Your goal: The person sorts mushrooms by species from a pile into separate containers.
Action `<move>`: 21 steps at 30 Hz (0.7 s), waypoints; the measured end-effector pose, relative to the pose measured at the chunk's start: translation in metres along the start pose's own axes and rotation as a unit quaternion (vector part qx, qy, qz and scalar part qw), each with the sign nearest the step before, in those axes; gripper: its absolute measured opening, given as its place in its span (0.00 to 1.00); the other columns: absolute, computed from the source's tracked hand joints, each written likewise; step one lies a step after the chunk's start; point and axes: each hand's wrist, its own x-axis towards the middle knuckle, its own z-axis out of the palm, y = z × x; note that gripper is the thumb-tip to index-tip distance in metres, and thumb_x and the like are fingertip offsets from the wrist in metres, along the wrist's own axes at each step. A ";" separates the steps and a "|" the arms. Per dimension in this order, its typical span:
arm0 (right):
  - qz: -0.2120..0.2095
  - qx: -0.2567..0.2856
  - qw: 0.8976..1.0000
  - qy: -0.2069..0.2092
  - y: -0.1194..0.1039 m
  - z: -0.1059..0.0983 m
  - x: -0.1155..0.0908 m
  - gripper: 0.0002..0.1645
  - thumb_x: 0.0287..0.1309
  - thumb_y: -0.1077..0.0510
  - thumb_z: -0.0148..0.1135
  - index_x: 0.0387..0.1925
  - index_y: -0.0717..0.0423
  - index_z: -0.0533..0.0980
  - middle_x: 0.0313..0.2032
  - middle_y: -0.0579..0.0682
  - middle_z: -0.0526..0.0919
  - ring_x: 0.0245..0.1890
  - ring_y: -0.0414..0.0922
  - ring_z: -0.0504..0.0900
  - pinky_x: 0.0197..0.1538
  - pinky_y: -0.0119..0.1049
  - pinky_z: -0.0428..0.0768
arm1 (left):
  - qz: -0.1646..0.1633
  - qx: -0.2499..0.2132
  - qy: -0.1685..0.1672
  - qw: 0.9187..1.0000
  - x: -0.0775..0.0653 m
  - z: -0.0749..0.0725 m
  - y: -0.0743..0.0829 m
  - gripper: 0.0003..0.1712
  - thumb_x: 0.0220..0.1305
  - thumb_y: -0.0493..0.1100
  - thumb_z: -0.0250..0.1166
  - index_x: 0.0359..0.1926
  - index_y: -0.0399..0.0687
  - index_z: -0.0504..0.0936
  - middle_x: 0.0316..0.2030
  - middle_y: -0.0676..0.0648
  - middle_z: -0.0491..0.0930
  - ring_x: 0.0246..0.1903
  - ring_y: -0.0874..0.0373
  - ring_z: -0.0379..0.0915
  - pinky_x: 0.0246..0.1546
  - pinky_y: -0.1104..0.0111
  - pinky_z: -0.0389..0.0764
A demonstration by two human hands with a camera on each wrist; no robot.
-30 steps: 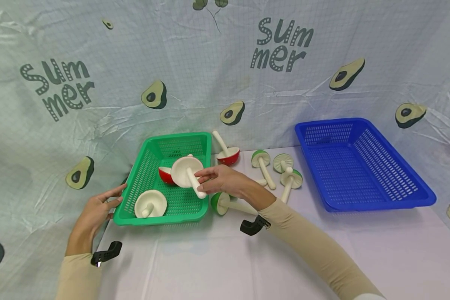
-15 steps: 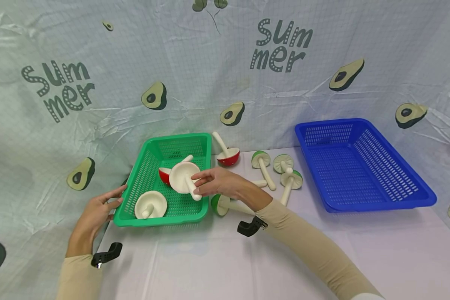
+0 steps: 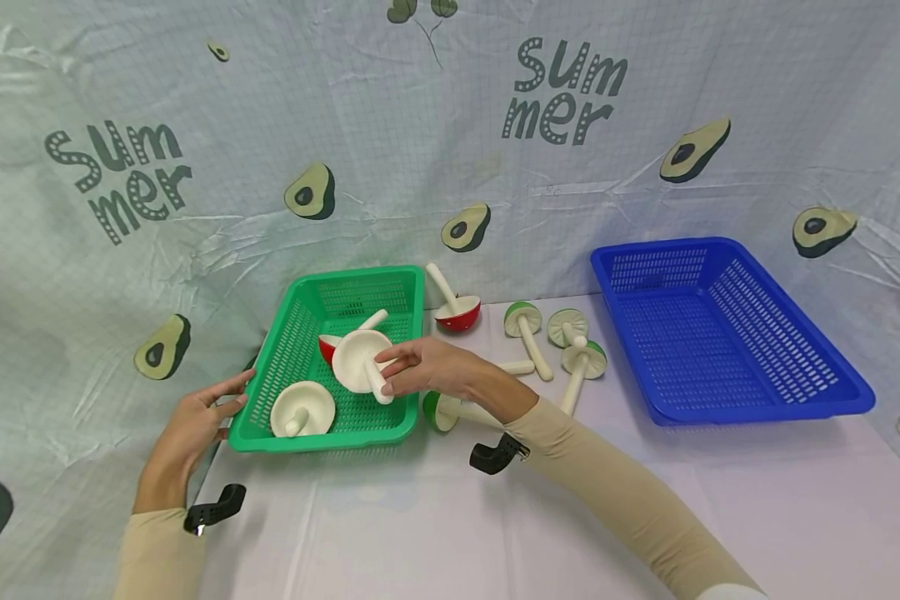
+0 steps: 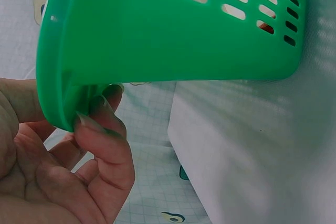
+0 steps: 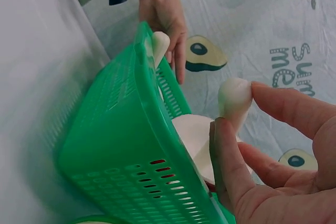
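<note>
My right hand [image 3: 427, 367] pinches the white stem of a toy mushroom [image 3: 350, 357] over the green basket [image 3: 322, 445]. Its pale cap underside faces up and towards me. The right wrist view shows thumb and fingers on the stem of this mushroom [image 5: 235, 98]. My left hand [image 3: 193, 425] grips the basket's left rim, and in the left wrist view its fingers curl under that rim of the basket [image 4: 184, 51]. Inside the basket lie another mushroom [image 3: 315, 402], stem up, at the front left, and a red-capped mushroom [image 3: 327, 348], partly hidden behind the held one.
A red-capped mushroom [image 3: 459, 313] stands right of the green basket. Several green-capped mushrooms, such as one at the back [image 3: 522, 318] and one near the basket [image 3: 441, 412], lie between the baskets, some hidden by my right arm. A blue basket [image 3: 757, 412] stands at right.
My right hand has moved slightly left and down with the mushroom, deeper over the green basket. A white stem behind it has come into view. The left hand stays on the rim.
</note>
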 end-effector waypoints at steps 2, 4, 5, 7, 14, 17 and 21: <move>-0.004 -0.008 1.000 -0.008 0.000 0.000 0.000 0.36 0.61 0.63 0.69 0.70 0.58 0.70 0.60 0.55 0.80 0.55 0.45 0.82 0.60 0.36 0.78 | 0.001 0.003 0.000 1.000 0.000 0.000 0.000 0.32 0.80 0.48 0.53 0.78 0.46 0.60 0.64 0.40 0.63 0.40 0.72 0.74 0.37 0.65 0.82; -0.009 -0.017 1.000 -0.015 -0.001 -0.001 -0.001 0.37 0.63 0.62 0.68 0.72 0.59 0.68 0.63 0.56 0.79 0.58 0.45 0.81 0.62 0.37 0.77 | 0.001 0.005 -0.001 1.000 0.001 0.000 0.000 0.32 0.80 0.49 0.53 0.78 0.46 0.60 0.65 0.39 0.63 0.40 0.72 0.74 0.37 0.65 0.82; -0.013 -0.019 1.000 -0.018 -0.002 -0.002 -0.001 0.37 0.64 0.62 0.68 0.72 0.59 0.67 0.64 0.57 0.77 0.59 0.45 0.81 0.63 0.37 0.76 | 0.000 0.005 -0.003 1.000 0.001 0.000 0.000 0.32 0.80 0.49 0.53 0.78 0.46 0.59 0.65 0.39 0.63 0.40 0.72 0.74 0.37 0.65 0.82; -0.018 -0.029 0.999 -0.020 -0.003 -0.004 -0.003 0.37 0.65 0.60 0.67 0.73 0.58 0.67 0.66 0.57 0.76 0.61 0.44 0.80 0.64 0.38 0.75 | -0.001 0.004 -0.005 1.000 0.001 -0.001 0.000 0.32 0.80 0.49 0.53 0.78 0.47 0.59 0.66 0.39 0.62 0.41 0.73 0.74 0.38 0.65 0.82; -0.024 -0.024 0.999 -0.009 -0.002 -0.015 -0.011 0.34 0.64 0.58 0.68 0.70 0.55 0.71 0.67 0.58 0.76 0.60 0.44 0.80 0.62 0.39 0.78 | -0.003 0.000 -0.006 1.000 0.003 -0.001 -0.002 0.32 0.80 0.48 0.53 0.78 0.46 0.59 0.63 0.41 0.64 0.39 0.72 0.75 0.36 0.65 0.82; -0.023 -0.016 1.000 0.000 -0.001 -0.018 -0.013 0.33 0.63 0.59 0.68 0.69 0.55 0.72 0.65 0.58 0.77 0.58 0.45 0.82 0.60 0.39 0.79 | -0.003 -0.003 -0.007 1.000 0.004 0.000 -0.002 0.32 0.80 0.47 0.53 0.78 0.46 0.58 0.63 0.41 0.64 0.39 0.72 0.75 0.36 0.65 0.82; -0.023 -0.008 1.000 0.007 0.000 -0.023 -0.015 0.32 0.63 0.61 0.68 0.68 0.57 0.73 0.65 0.61 0.76 0.58 0.48 0.82 0.62 0.43 0.79 | -0.003 -0.004 -0.011 1.000 0.003 0.000 -0.001 0.32 0.80 0.47 0.53 0.79 0.45 0.58 0.64 0.40 0.63 0.39 0.72 0.75 0.36 0.65 0.82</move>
